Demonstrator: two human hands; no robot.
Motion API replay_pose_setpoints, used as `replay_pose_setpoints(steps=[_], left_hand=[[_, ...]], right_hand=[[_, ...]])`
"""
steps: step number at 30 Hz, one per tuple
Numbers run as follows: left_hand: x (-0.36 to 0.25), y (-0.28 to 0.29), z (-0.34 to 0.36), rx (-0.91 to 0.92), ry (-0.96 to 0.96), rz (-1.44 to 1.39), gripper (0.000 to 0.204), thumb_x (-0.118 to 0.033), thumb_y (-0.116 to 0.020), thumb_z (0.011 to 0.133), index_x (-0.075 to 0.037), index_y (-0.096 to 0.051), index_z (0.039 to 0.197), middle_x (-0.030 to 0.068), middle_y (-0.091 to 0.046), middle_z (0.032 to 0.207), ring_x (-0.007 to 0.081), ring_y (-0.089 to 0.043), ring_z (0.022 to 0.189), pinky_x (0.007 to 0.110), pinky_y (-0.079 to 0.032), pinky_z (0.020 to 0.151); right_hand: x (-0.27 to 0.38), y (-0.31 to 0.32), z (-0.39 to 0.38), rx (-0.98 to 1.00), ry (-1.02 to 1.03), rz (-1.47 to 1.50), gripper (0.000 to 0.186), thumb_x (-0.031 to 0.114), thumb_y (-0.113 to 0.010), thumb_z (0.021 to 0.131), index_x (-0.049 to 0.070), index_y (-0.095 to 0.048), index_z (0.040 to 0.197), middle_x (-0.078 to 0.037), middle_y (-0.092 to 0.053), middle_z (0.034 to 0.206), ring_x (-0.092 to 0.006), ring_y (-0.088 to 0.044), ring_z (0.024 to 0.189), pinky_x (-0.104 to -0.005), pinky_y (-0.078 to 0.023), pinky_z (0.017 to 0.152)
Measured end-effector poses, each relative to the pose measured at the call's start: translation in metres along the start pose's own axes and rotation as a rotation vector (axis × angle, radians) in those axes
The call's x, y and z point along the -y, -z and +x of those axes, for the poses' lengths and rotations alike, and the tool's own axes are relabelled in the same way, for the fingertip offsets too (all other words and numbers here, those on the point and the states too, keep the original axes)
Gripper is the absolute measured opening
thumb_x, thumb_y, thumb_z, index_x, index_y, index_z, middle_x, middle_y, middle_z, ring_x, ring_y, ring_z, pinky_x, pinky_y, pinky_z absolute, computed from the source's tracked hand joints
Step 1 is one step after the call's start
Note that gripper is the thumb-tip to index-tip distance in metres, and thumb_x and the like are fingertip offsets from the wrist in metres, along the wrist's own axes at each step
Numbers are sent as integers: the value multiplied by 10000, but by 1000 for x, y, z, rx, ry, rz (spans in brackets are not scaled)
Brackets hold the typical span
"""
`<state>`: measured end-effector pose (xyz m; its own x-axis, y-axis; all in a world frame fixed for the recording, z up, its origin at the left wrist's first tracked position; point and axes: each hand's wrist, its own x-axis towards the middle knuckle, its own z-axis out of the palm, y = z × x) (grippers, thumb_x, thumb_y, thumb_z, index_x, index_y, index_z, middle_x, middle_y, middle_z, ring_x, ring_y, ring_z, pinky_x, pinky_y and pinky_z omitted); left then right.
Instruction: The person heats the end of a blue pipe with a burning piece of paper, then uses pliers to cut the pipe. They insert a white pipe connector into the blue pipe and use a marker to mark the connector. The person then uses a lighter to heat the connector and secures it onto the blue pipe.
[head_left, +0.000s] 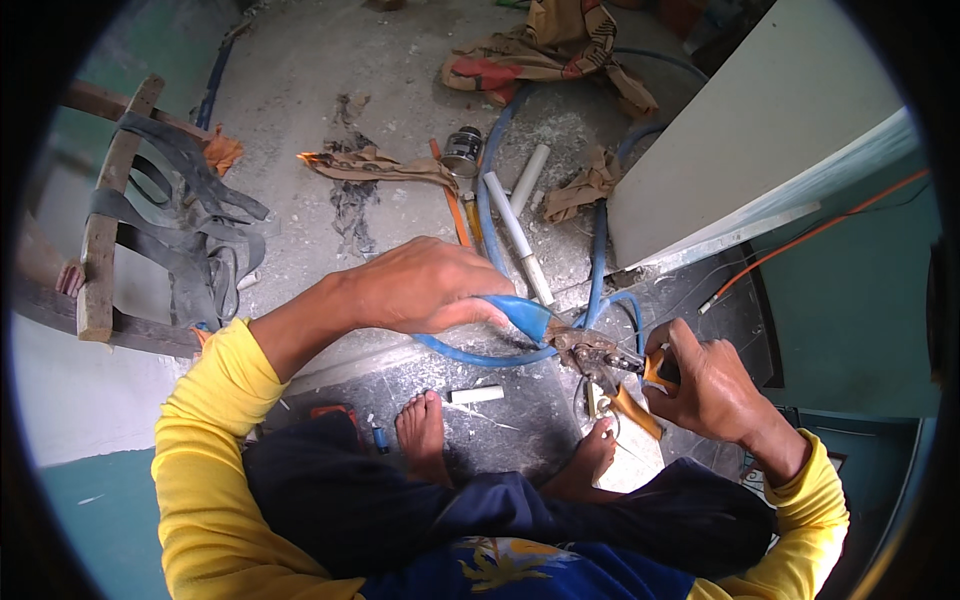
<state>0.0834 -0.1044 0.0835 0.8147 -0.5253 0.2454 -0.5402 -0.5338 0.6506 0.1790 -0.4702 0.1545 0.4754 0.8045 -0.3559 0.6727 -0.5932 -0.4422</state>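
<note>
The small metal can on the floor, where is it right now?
In the head view, the metal can stands on the dusty floor at upper centre, beyond the left hand, just left of the blue hose and two white pipe pieces.

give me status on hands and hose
Left hand shut on blue hose. Right hand shut on cutter, blades at hose end. Nothing in the way.

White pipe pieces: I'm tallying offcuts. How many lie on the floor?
3: a long piece beside the blue hose, a shorter piece angled next to it, and a short stub near the bare foot. Rags could hide others.
</note>
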Motion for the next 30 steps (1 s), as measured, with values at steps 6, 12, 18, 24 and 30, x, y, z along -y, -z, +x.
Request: replay_pose_setpoints(steps=[6, 12, 18, 24, 30], left_hand=[[4, 3, -5, 14, 243, -185, 312, -284, -716, 1001, -30, -739, 1181, 186, -740, 953, 373, -721, 878, 439, -545, 814], [2, 7, -5, 26, 320, -242, 320, -295, -704, 1013, -23, -734, 1177, 185, -741, 987, 345, -719, 873, 434, -537, 800], [7, 10, -13, -90, 154, -127, 305, -223, -752, 967, -6, -728, 1180, 192, -753, 1083, 365, -737, 1000, 436, -565, 889], [5, 5, -17, -67, 52, 110, 328, -189, -807, 901, -8, -737, 1166, 173, -763, 1129, 361, -749, 1053, 456, -608, 922], [14, 7, -18, -97, 51, 95, 336, -233, -800, 905, -27, -733, 1162, 151, -760, 1060, 344, -762, 1006, 439, -627, 904]], right_hand=[[29, 4, -3, -220, 170, -377, 1148, 431, -894, 785, -10, -280, 1648, -149, -563, 991, -315, -579, 844, -448, -491, 793], [13, -10, 4, -425, 210, -674, 1149, 298, -908, 673, 22, -330, 1627, -216, -571, 1150, -377, -593, 989, -478, -491, 892], [3, 10, 7, -407, 401, -637, 839, 227, -831, 811, 58, -495, 1560, -221, -611, 1214, -353, -660, 991, -449, -545, 821], [-19, 26, 11, 350, 4, 717, 557, 271, -705, 1010, -2, -564, 1474, -215, -690, 909, -366, -703, 777, -399, -568, 747], [8, 23, 15, -64, 239, 24, 443, 325, -521, 1136, -32, -603, 1384, -165, -723, 914, -163, -715, 787, -330, -549, 723]])
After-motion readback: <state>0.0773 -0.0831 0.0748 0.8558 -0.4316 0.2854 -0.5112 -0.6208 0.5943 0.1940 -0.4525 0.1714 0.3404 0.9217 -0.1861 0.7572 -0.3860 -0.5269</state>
